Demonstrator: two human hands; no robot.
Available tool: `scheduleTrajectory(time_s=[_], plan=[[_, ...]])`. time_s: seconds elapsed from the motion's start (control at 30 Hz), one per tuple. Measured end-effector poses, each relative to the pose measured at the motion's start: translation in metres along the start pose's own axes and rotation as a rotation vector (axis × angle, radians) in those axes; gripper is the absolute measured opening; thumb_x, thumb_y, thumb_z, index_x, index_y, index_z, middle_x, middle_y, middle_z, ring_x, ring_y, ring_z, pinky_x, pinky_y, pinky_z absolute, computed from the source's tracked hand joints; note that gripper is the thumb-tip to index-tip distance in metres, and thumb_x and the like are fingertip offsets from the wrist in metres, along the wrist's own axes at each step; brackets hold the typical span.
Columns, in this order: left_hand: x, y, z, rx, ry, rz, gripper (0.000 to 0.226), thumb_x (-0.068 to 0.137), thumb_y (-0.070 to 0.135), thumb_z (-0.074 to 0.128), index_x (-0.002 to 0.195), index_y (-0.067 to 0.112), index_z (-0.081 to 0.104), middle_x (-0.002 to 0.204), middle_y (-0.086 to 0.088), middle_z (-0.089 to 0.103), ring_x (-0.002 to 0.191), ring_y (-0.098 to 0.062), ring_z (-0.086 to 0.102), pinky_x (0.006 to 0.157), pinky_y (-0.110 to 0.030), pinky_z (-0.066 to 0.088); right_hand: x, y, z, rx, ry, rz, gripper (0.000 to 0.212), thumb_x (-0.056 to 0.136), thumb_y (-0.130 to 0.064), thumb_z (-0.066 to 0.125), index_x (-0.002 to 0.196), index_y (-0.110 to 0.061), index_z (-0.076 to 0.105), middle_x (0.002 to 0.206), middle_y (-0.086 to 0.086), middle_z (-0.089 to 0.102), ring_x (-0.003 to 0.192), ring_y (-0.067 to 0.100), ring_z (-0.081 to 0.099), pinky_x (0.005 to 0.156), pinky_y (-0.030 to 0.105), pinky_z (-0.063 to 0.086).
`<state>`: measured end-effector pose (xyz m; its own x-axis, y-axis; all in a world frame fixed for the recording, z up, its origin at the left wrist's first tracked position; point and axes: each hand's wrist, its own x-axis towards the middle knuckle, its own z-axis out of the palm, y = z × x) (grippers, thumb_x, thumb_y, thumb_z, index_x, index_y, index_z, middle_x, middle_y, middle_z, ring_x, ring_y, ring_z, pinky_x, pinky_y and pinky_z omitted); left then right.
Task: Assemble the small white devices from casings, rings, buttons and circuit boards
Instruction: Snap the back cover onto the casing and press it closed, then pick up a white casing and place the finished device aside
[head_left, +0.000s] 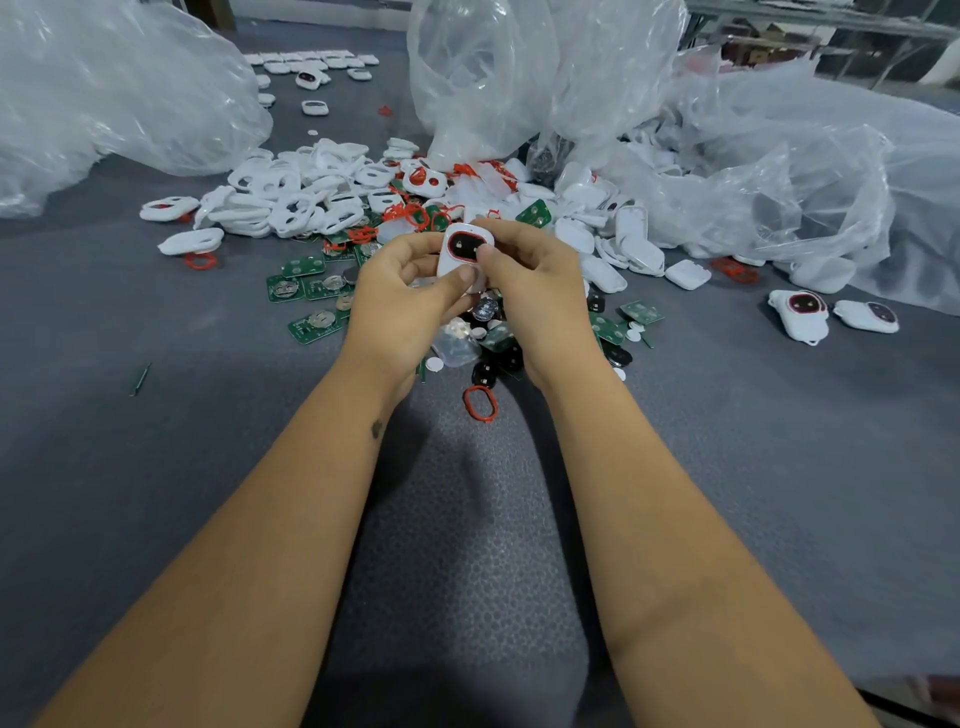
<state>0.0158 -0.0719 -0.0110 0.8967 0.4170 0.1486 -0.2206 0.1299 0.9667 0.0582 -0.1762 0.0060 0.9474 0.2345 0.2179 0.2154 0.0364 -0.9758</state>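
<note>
Head view — left hand (410, 291) and right hand (530, 280) both pinch one white device (464, 254) above the bench (156, 467).

A wide grey felt-like tabletop (779, 441) with a pebbled weave fills the view, large crumpled clear plastic bags (519, 67) heaped along its far side, and beyond them, at the far right, dim metal shelving (831, 31) under soft, even light.

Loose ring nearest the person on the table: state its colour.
Red ring, clearest in the head view.
</note>
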Motion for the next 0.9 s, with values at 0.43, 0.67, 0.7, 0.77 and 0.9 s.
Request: scheduleTrajectory(time_s=[0.43,0.67,0.7,0.77,0.9], plan=[[0.001,-0.002,-0.001,0.052,-0.034,0.002,0.028,0.089,-0.003,0.064,0.1,0.022,0.064,0.093,0.002,0.071,0.084,-0.009,0.071,0.072,-0.02,0.055,0.005,0.004,-0.004,0.025,0.072,0.06,0.024,0.085,0.0,0.056,0.088,-0.018,0.072,0.087,0.0,0.072,0.082,0.009,0.065,0.074,0.021,0.054],[0.001,-0.004,0.009,0.278,-0.004,0.127,0.032,0.09,0.002,0.059,0.112,0.023,0.067,0.104,0.004,0.072,0.097,-0.007,0.067,0.079,-0.019,0.053,0.001,-0.001,-0.005,-0.025,0.131,-0.001,0.017,0.084,-0.005,0.062,0.095,-0.013,0.072,0.09,0.001,0.07,0.079,0.008,0.061,0.075,0.024,0.052],[0.001,-0.003,0.012,0.33,-0.01,0.148,0.034,0.09,0.002,0.058,0.116,0.022,0.065,0.108,0.004,0.07,0.099,-0.004,0.066,0.082,-0.017,0.052,0.003,-0.002,-0.011,-0.028,0.177,0.004,0.016,0.085,-0.008,0.064,0.096,-0.014,0.073,0.093,0.002,0.07,0.08,0.01,0.06,0.075,0.024,0.051],[0.0,-0.002,0.019,0.38,-0.015,0.177,0.033,0.091,0.002,0.058,0.113,0.025,0.065,0.108,0.011,0.068,0.099,0.003,0.062,0.087,-0.014,0.05,0.005,-0.003,-0.031,-0.044,0.255,0.004,0.014,0.086,-0.012,0.066,0.096,-0.017,0.073,0.091,-0.001,0.071,0.078,0.007,0.059,0.071,0.018,0.049],[-0.006,0.0,0.033,0.422,-0.051,0.206,0.032,0.092,0.006,0.058,0.093,0.038,0.065,0.098,0.02,0.067,0.089,0.011,0.06,0.08,-0.009,0.047,0.0,0.0,-0.081,-0.057,0.291,0.022,0.016,0.087,-0.012,0.066,0.098,-0.022,0.073,0.088,-0.006,0.071,0.077,0.005,0.061,0.064,0.013,0.048]])
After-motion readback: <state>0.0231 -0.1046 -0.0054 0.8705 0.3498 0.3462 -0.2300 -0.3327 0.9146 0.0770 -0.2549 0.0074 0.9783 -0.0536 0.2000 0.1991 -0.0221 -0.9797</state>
